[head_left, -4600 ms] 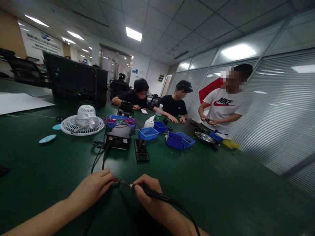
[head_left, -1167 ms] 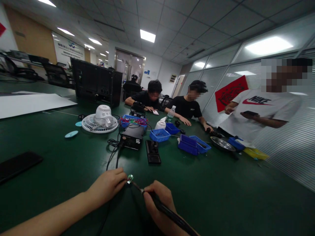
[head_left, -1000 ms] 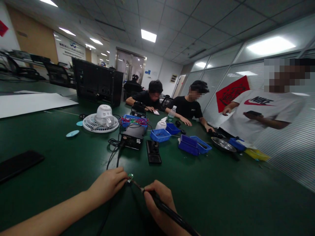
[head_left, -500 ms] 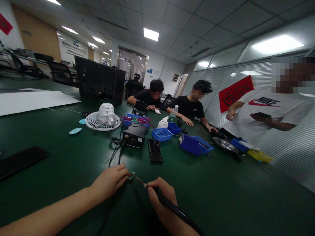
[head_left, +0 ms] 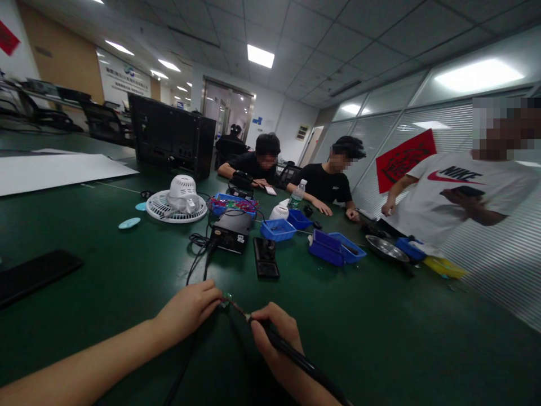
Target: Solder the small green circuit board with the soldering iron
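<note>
My right hand [head_left: 276, 338] is wrapped round the black handle of a soldering iron [head_left: 291, 352]. The iron's thin tip points up and left and meets a small green circuit board [head_left: 226, 300] low in the middle of the view. My left hand [head_left: 192, 307] has its fingers pinched together at the board's left edge, by a reddish wire; the fingertips partly hide what they grip. Beyond my hands stands a black soldering station [head_left: 230, 232] with cables running from it towards me. Right of it a black phone-like stand [head_left: 266, 257] lies on the green table [head_left: 380, 338].
A white fan [head_left: 177, 203], a blue bin of wires [head_left: 232, 206], blue trays [head_left: 278, 229], a bottle [head_left: 298, 193] and a metal pan [head_left: 387, 248] stand farther back. A black slab [head_left: 38, 276] lies left. Two people sit opposite; another stands right.
The iron's tip has shifted slightly left over the board. The standing person has lowered a hand, and the seated person at right has drawn a hand back from the dark items.
</note>
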Available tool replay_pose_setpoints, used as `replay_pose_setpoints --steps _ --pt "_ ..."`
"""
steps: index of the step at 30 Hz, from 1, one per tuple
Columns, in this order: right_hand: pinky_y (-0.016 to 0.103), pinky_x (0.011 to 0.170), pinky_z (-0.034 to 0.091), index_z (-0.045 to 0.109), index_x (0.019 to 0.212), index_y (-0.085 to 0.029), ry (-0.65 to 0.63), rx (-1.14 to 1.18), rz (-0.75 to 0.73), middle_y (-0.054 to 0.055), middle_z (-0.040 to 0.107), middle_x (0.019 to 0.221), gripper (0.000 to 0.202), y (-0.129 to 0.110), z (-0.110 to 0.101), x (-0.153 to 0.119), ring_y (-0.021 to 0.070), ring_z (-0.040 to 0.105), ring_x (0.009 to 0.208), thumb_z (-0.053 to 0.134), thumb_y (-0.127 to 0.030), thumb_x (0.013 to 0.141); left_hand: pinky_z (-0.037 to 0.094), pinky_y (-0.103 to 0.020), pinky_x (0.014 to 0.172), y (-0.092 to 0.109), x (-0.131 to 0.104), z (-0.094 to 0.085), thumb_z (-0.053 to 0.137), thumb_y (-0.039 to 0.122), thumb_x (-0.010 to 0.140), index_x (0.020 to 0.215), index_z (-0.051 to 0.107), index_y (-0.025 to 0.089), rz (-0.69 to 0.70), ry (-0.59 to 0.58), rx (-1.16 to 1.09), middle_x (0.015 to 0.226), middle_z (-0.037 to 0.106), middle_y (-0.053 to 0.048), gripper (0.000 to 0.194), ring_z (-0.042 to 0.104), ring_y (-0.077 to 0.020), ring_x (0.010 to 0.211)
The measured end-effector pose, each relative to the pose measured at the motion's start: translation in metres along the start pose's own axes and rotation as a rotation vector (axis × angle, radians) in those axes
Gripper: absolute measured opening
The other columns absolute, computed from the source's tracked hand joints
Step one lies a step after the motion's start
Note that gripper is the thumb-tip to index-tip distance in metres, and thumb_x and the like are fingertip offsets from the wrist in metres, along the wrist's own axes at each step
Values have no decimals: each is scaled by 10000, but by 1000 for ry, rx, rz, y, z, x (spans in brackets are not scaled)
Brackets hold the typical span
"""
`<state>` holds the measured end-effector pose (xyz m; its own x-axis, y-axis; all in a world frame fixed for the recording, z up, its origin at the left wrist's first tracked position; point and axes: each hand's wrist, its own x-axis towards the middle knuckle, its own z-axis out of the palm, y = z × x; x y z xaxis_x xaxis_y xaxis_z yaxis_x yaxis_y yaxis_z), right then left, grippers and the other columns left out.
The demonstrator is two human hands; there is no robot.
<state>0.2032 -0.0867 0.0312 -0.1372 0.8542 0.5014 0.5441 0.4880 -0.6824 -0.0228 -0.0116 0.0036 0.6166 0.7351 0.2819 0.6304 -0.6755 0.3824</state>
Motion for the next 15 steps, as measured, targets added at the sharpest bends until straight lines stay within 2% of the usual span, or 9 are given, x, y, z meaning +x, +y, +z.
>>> replay_pose_setpoints --steps 15 --pt "232 604 435 644 732 -178 -5 -10 39 3 611 671 98 -6 -1 1 139 588 625 565 -177 789 449 -242 692 0 0 1 416 226 930 919 623 221 -27 -11 4 854 576 -10 207 586 -148 770"
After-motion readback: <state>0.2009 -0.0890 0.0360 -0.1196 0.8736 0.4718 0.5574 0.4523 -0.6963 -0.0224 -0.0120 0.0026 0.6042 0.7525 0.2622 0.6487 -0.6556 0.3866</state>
